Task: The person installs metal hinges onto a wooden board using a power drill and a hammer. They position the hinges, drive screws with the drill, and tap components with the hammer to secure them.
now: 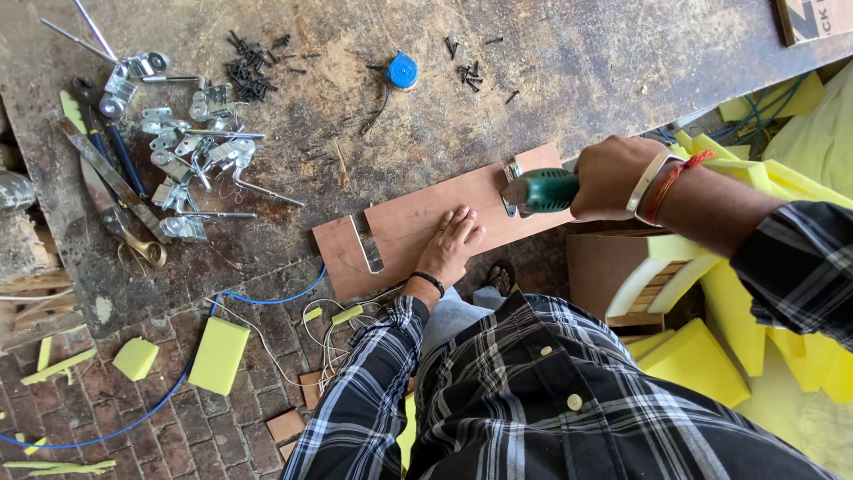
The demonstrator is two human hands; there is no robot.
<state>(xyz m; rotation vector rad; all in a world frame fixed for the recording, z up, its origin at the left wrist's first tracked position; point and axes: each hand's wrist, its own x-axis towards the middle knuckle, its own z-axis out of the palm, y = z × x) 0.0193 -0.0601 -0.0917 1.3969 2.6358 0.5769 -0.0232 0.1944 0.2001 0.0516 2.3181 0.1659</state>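
Flat reddish-brown board (418,218), thin and rectangular, lying slantwise at centre frame on a scarred, stained workbench (551,53), lower edge near or over the bench's front edge. Two bent metal brackets on it: one (366,244) near the lower-left end, one (512,182) near the upper-right end. Probably light, rigid and smooth-faced, so likely to slide unless pinned; best held by pressing flat on the bare middle or gripping a long edge, away from the brackets.

Left hand (451,244) spread palm-down on the board's middle, fingers extended and slightly apart, pressing rather than grasping; black band at the wrist. Right hand (609,178), right of centre, fingers wrapped tight around the green handle of a screwdriver (540,190), tip meeting the upper-right bracket; silver bangle and red threads at the wrist. Plaid sleeves and shirt filling the lower right.

Upper left: heap of similar metal brackets (191,147), long rods, scissors (115,209). Top centre: scattered black screws (251,69), small blue round object (402,71). Lower left: brick floor, blue cable (267,299), yellow foam blocks (219,354). Right edge: more yellow foam pieces (702,360) piled up.
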